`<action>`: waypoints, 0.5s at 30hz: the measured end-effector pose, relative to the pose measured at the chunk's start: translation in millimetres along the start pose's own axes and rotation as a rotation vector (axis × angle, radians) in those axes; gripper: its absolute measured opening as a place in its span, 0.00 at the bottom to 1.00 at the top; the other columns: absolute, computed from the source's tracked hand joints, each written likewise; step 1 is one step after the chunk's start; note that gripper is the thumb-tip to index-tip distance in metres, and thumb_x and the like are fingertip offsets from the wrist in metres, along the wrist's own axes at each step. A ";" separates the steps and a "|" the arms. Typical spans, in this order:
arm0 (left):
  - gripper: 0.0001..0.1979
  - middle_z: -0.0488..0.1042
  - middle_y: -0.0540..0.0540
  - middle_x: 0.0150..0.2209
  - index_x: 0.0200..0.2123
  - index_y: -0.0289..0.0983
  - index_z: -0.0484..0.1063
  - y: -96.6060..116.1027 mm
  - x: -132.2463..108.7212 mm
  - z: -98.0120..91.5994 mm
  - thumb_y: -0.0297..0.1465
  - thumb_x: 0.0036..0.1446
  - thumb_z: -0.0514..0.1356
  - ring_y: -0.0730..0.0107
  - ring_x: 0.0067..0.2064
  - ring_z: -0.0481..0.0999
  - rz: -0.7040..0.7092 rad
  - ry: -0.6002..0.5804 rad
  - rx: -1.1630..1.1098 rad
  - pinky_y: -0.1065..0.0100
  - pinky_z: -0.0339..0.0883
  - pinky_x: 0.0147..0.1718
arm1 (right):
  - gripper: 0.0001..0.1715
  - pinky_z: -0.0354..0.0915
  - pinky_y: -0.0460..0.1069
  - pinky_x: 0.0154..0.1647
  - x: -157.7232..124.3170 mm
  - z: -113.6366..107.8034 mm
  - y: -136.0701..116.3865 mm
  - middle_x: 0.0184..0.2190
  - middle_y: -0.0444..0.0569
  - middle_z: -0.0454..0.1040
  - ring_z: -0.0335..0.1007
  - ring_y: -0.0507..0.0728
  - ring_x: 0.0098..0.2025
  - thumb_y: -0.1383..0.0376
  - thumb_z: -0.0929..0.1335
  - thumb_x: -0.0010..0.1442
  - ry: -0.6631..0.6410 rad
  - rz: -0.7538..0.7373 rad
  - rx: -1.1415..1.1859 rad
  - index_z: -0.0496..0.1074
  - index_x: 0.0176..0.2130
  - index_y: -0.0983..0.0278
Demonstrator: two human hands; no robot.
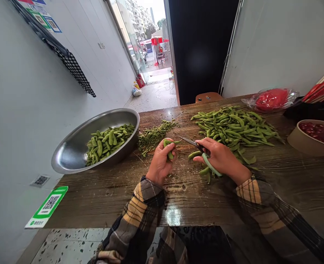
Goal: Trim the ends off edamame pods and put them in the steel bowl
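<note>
My left hand (163, 161) is closed around a green edamame pod (170, 154), whose thin end sticks out to the right. In my right hand (219, 157) is a pair of scissors (190, 141) with green handles, its blades pointing left at the pod's tip. A large pile of uncut pods (233, 124) lies behind and beside my right hand, with a few pods under it. Left of my left hand, trimmed pods (110, 141) fill part of a tilted steel bowl (68, 150). Small green trimmings (156, 135) lie in a heap between bowl and hands.
A tan bowl of red food (302, 139) stands at the right, near a red item in clear plastic (272, 99). A green QR card (47, 207) lies at the table's left front corner. Behind the wooden table (117, 205) are a brown stool (208, 96) and an open doorway.
</note>
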State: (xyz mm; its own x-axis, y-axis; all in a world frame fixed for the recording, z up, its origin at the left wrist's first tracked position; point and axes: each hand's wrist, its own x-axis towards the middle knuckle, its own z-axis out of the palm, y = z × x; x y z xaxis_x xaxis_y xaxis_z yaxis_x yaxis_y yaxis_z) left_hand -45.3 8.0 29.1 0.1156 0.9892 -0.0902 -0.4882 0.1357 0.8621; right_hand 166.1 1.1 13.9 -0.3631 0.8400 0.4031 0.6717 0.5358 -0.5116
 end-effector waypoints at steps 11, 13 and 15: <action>0.15 0.68 0.53 0.26 0.31 0.35 0.64 -12.3 -6.1 8.5 0.30 0.44 0.69 0.83 0.22 0.63 -0.127 -0.072 -0.059 0.78 0.51 0.18 | 0.30 0.66 0.50 0.34 -1.1 4.9 -8.8 0.40 0.50 0.71 0.70 0.56 0.33 0.54 0.72 0.54 -0.022 -0.101 0.052 0.66 0.53 0.60; 0.15 0.68 0.53 0.26 0.31 0.35 0.64 -13.0 -6.9 9.3 0.30 0.44 0.68 0.83 0.22 0.63 -0.140 -0.074 -0.065 0.78 0.51 0.18 | 0.29 0.65 0.50 0.33 -1.6 6.1 -8.6 0.39 0.50 0.72 0.70 0.56 0.32 0.54 0.71 0.56 -0.008 -0.117 0.043 0.66 0.53 0.61; 0.15 0.67 0.53 0.26 0.30 0.35 0.64 -13.1 -6.9 9.3 0.30 0.44 0.68 0.83 0.22 0.63 -0.145 -0.078 -0.078 0.78 0.50 0.17 | 0.27 0.65 0.50 0.31 -2.5 7.5 -8.5 0.39 0.51 0.72 0.70 0.56 0.32 0.54 0.70 0.57 0.002 -0.114 0.025 0.67 0.53 0.61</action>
State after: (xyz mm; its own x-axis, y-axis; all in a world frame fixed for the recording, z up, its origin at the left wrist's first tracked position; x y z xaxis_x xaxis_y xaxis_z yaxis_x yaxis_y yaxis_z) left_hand -31.6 -1.2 23.0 0.2547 0.9521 -0.1694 -0.5265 0.2835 0.8015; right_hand 156.5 -4.8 11.6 -0.4352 0.7734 0.4610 0.6099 0.6299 -0.4809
